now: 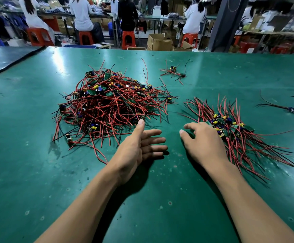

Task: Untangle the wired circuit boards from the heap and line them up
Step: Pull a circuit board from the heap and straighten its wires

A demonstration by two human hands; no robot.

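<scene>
A tangled heap point(107, 106) of small green circuit boards with red and black wires lies at centre left on the green table point(160, 199). To its right, a lined-up bundle point(234, 130) of boards lies with wires fanned out both ways. My left hand point(139, 148) hovers palm up just below the heap's near edge, fingers straight, thumb raised toward the wires, holding nothing. My right hand point(202, 142) rests palm down against the left side of the lined-up bundle, fingers relaxed and spread, gripping nothing.
A small cluster of wired boards point(174, 72) lies at the back. A single wired board point(290, 108) and more wires lie at the right edge. Beyond the table's far edge, people sit on red stools point(128, 39) among cardboard boxes point(158, 42).
</scene>
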